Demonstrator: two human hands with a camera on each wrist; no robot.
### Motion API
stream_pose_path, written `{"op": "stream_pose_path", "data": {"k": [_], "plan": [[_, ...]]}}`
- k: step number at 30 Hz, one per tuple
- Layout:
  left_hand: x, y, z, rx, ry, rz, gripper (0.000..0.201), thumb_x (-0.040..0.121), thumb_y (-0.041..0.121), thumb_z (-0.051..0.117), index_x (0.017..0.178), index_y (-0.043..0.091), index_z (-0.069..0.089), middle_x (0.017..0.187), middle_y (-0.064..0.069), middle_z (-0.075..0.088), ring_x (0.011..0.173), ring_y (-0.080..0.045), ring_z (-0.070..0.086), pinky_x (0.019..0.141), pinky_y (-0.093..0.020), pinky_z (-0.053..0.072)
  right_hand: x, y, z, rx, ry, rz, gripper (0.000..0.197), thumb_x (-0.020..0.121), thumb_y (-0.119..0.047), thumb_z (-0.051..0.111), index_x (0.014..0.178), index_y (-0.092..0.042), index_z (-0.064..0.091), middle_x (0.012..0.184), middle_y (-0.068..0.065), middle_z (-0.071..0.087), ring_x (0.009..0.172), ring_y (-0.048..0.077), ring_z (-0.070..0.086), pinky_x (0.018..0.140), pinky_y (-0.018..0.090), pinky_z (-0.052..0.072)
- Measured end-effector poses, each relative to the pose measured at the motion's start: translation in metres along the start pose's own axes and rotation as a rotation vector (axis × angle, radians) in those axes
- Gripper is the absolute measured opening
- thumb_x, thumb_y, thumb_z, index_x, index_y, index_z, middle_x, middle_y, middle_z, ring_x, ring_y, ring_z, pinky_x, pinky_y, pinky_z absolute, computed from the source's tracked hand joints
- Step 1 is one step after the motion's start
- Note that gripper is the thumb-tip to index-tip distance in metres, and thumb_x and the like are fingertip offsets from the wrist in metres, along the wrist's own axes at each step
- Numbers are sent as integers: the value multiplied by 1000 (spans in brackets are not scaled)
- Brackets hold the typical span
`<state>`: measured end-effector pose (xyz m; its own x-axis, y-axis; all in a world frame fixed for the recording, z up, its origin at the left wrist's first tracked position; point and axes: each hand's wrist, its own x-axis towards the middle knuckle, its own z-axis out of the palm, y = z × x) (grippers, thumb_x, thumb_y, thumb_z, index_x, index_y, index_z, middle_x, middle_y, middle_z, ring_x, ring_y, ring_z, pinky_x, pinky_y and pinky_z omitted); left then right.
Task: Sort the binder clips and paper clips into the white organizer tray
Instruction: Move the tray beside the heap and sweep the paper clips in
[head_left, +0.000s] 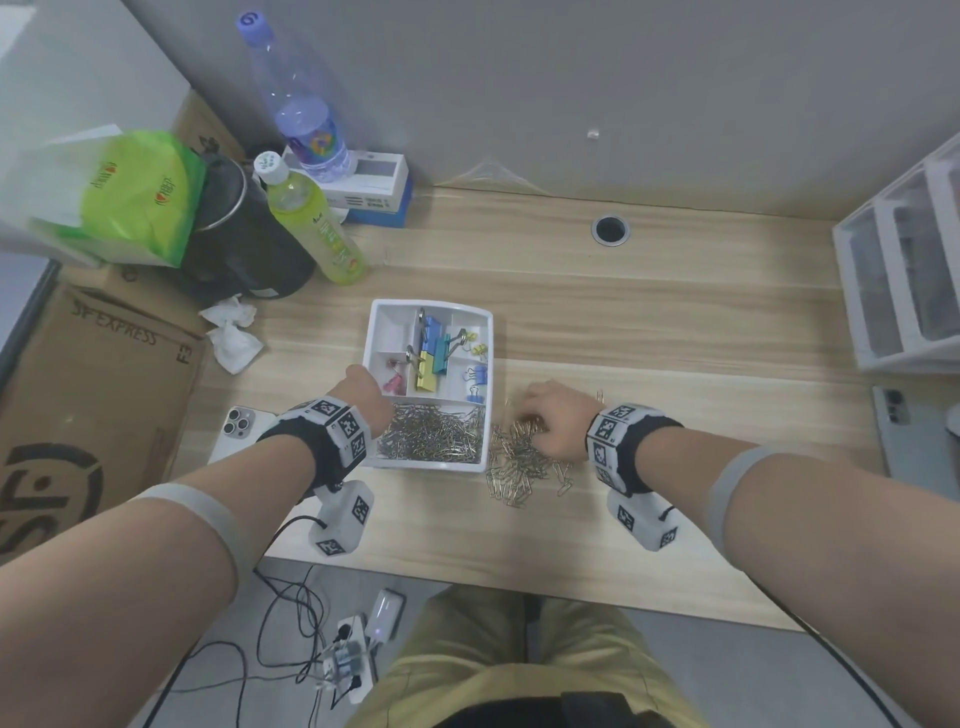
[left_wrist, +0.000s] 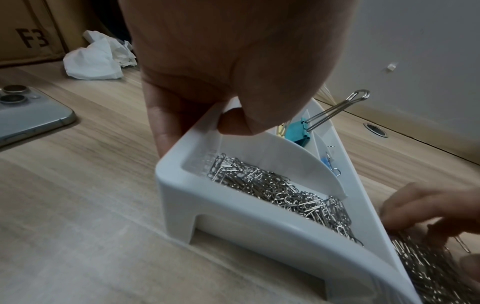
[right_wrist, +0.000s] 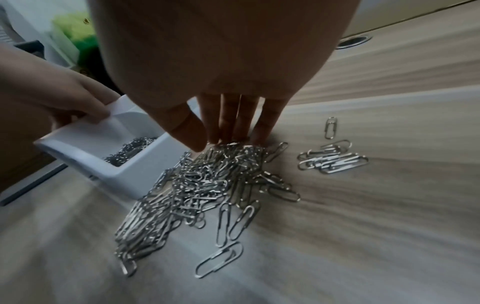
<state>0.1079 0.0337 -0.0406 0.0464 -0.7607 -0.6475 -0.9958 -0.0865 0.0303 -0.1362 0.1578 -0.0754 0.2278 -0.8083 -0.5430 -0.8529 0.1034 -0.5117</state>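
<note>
The white organizer tray (head_left: 484, 332) sits mid-table. Its front compartment holds silver paper clips (head_left: 431, 434) (left_wrist: 280, 195); the rear compartments hold coloured binder clips (head_left: 432, 356). My left hand (head_left: 370, 394) (left_wrist: 200, 131) grips the tray's left wall (left_wrist: 182, 185), thumb inside and fingers outside. A loose pile of paper clips (head_left: 519, 467) (right_wrist: 207, 181) lies on the table just right of the tray (right_wrist: 124, 174). My right hand (head_left: 550, 415) (right_wrist: 211, 144) rests on the pile's far end, fingers straight and tips touching the clips. A few stray clips (right_wrist: 332, 162) lie farther right.
A phone (head_left: 241, 426) lies left of the tray, with crumpled tissue (head_left: 234, 332) and a cardboard box (head_left: 93, 405) beyond it. Bottles (head_left: 311, 223) and a black pot (head_left: 244, 234) stand at back left. A drawer unit (head_left: 904, 270) stands right, and a cable hole (head_left: 610, 229) sits behind.
</note>
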Motion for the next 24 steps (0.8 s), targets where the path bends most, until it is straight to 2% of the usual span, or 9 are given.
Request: {"op": "stream_pose_path", "data": {"k": [2, 5, 8, 11, 13, 15, 18, 21, 24], "plan": [[-1, -1, 0, -3, -10, 1, 34, 95, 9, 44, 125, -2, 33, 78, -7, 51, 63, -18, 51, 50, -30, 38, -3, 0, -1, 17, 4, 8, 48, 79, -20, 57, 127, -23, 59, 117, -2, 55, 111, 18, 47, 96, 37, 44], [-1, 0, -1, 0, -16, 12, 36, 95, 10, 45, 126, -3, 32, 78, -7, 51, 63, -18, 51, 50, -30, 39, -7, 9, -7, -23, 150, 104, 59, 75, -27, 63, 133, -19, 51, 123, 1, 50, 117, 22, 45, 95, 37, 46], [-1, -1, -1, -2, -13, 19, 38, 96, 9, 45, 129, -4, 31, 77, -6, 50, 62, -17, 50, 48, -29, 37, -18, 26, -11, -91, 223, 302, 89, 59, -43, 77, 136, -21, 38, 127, 4, 37, 119, 23, 37, 92, 39, 49], [-1, -1, -1, -4, -11, 26, 38, 96, 10, 45, 129, -3, 31, 78, -6, 51, 62, -17, 50, 47, -28, 36, -30, 38, -8, -145, 144, 378, 109, 43, -47, 87, 134, -20, 34, 126, 5, 34, 117, 24, 34, 91, 39, 49], [-1, -1, 0, -8, -13, 29, 37, 96, 10, 45, 128, -2, 32, 78, -6, 51, 62, -16, 50, 47, -28, 37, -32, 38, -2, -100, 115, 351, 108, 45, -37, 90, 136, -18, 34, 128, 5, 34, 118, 24, 35, 95, 37, 46], [-1, -2, 1, -8, -14, 28, 36, 96, 11, 45, 128, -1, 32, 78, -6, 51, 62, -16, 50, 47, -28, 38, -29, 30, 5, -29, 118, 281, 101, 54, -24, 88, 140, -17, 35, 131, 4, 36, 121, 24, 36, 99, 34, 43], [0, -2, 4, 3, -6, 19, 39, 96, 12, 47, 129, -1, 32, 80, -7, 53, 63, -17, 52, 48, -29, 39, -21, 12, 20, 37, 131, 193, 95, 61, -15, 84, 143, -18, 35, 132, 2, 39, 123, 22, 39, 104, 32, 41], [0, -2, 6, 18, 8, 15, 40, 95, 11, 48, 130, -1, 33, 79, -6, 51, 63, -17, 51, 48, -29, 39, -15, -1, 28, 41, 131, 131, 96, 60, -21, 84, 143, -21, 35, 130, 2, 38, 122, 22, 39, 101, 34, 43], [0, -2, 7, 19, 16, 20, 38, 95, 10, 47, 129, -1, 34, 77, -6, 49, 61, -16, 49, 48, -28, 38, -15, -5, 29, -24, 123, 126, 117, 49, -39, 87, 147, -23, 26, 131, 2, 33, 121, 22, 35, 98, 34, 45]]}}
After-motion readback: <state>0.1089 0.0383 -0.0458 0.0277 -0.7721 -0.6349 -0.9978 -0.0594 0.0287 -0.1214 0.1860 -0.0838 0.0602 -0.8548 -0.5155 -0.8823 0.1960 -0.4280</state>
